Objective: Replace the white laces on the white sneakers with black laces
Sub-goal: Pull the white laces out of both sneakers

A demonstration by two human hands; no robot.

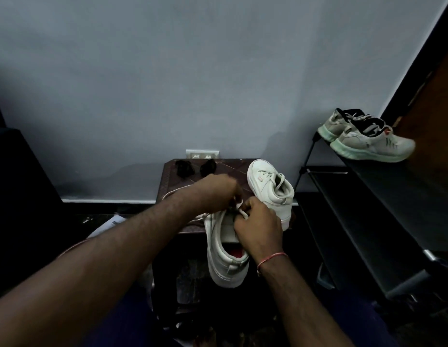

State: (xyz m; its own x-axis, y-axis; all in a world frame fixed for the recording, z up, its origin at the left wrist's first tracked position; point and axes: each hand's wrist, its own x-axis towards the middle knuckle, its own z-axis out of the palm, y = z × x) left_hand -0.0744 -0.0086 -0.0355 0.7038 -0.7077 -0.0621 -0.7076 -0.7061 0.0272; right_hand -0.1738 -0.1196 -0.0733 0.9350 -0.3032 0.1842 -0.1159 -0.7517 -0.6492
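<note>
Early days, I'd say: on the small table (168, 179), the left hand (218, 194) and right hand (258, 222) both pinch the white lace (243, 214) of the near sneaker (224, 256), apparently unthreading it. The far sneaker (270, 187) is fully white-laced; the black laces (184, 168) lie bundled at the table's far edge.

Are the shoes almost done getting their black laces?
Not yet. Nothing looks finished. The left hand and right hand pinch the white lace on the near sneaker, partly undone. The far sneaker has its white lace in, and the black laces sit bundled at the back of the table.
</note>
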